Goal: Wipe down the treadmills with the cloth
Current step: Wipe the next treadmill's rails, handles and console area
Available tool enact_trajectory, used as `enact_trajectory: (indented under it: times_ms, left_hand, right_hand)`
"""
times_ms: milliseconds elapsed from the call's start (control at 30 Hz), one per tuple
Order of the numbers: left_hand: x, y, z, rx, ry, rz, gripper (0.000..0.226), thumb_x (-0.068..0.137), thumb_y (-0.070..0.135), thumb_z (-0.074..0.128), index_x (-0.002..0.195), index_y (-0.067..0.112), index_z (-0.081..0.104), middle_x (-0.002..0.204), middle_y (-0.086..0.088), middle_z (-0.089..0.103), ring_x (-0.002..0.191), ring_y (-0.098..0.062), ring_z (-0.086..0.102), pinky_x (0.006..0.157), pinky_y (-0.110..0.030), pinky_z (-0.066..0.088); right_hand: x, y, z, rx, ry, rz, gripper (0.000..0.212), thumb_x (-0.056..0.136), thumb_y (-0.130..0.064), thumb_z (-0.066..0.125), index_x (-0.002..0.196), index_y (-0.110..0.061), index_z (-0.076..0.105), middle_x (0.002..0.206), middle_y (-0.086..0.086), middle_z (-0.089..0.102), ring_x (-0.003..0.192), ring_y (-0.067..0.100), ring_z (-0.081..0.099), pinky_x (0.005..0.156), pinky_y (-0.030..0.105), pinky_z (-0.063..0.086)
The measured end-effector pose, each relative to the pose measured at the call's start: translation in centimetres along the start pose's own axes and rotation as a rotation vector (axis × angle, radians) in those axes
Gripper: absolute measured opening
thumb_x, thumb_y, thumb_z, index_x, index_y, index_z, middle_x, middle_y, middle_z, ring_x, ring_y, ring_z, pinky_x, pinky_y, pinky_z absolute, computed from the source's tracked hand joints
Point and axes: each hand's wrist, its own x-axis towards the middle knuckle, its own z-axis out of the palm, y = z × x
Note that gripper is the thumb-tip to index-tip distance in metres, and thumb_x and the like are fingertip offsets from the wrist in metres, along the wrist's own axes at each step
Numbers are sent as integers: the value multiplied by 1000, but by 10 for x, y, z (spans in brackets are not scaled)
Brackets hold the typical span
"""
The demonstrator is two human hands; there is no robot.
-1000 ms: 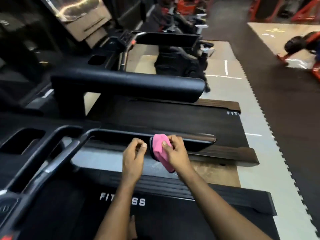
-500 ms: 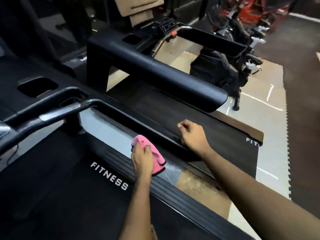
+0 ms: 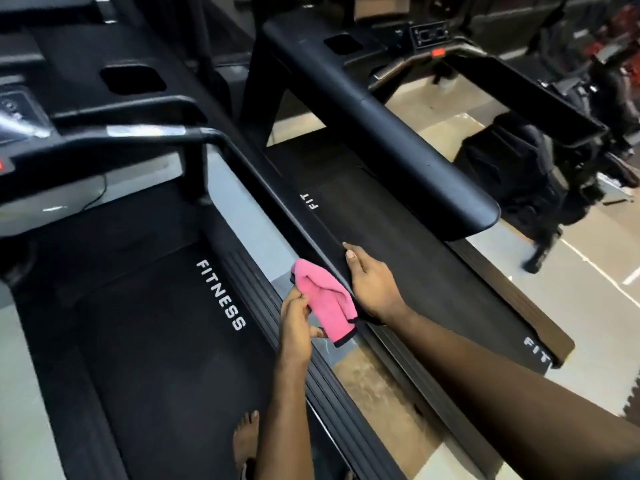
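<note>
I stand on a black treadmill whose belt (image 3: 166, 341) reads FITNESS. Its right handrail (image 3: 277, 199) runs from the console down toward me. A pink cloth (image 3: 327, 299) with a dark edge hangs against the rail's near end. My left hand (image 3: 294, 327) pinches the cloth's lower left side. My right hand (image 3: 372, 285) lies on the rail just right of the cloth, thumb pointing up along the rail. A second treadmill (image 3: 415, 244) stands to the right, with a thick black handrail (image 3: 381, 129) over its belt.
My bare foot (image 3: 246, 441) stands on the belt below my left arm. The console (image 3: 20, 116) is at upper left. Black exercise bikes (image 3: 540, 174) stand beyond the second treadmill on a pale floor (image 3: 588, 289) with white lines.
My view swung left and down. The cloth passed from my right hand to my left, which now holds it against the rail. My right hand settled on the rail beside it.
</note>
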Motion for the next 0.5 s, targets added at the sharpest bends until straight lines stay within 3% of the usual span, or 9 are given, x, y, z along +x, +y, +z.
enact_trajectory:
  times_ms: [67, 167, 267, 367, 433, 500]
  left_hand:
    - [-10, 4, -3, 43, -57, 28, 48, 77, 14, 44, 121, 13, 66, 108, -9, 70, 93, -25, 70, 52, -37, 56]
    - [-10, 8, -3, 114, -21, 78, 36, 99, 0, 40, 118, 13, 68, 109, -9, 72, 100, -26, 72, 54, -35, 58]
    - [4, 3, 13, 233, 121, 241, 25, 102, 18, 54, 126, 25, 60, 113, 3, 67, 105, -18, 67, 70, -28, 56]
    - [19, -12, 47, 298, 173, 260, 68, 93, 43, 60, 152, 33, 27, 149, 8, 35, 134, -12, 41, 110, -32, 38]
    - [17, -24, 68, 133, 147, 226, 91, 83, 62, 55, 157, 45, 5, 164, 16, 10, 147, -9, 26, 119, -37, 32]
    - [11, -48, 77, 8, 113, 244, 90, 84, 66, 52, 156, 50, 0, 167, 18, 3, 151, -4, 20, 122, -36, 27]
  right_hand:
    - [0, 1, -2, 16, -6, -14, 43, 110, -41, 31, 145, -27, 53, 142, 2, 61, 130, 24, 55, 108, 30, 40]
    - [2, 3, -1, 43, -18, -8, 43, 109, -41, 32, 144, -27, 53, 140, 4, 62, 129, 25, 55, 106, 31, 41]
    - [4, 4, 0, 71, -27, -9, 42, 109, -40, 33, 144, -27, 53, 139, 3, 62, 128, 25, 55, 107, 33, 42]
    - [4, 4, 0, 98, -28, -24, 41, 108, -39, 33, 142, -26, 54, 138, 2, 63, 127, 24, 56, 106, 35, 43]
    - [4, 4, -1, 113, -26, -29, 42, 109, -39, 33, 143, -25, 53, 140, 2, 61, 130, 23, 55, 108, 36, 42]
    - [4, 5, -1, 102, -32, -35, 44, 109, -38, 32, 146, -23, 51, 143, 4, 59, 133, 23, 53, 110, 35, 41]
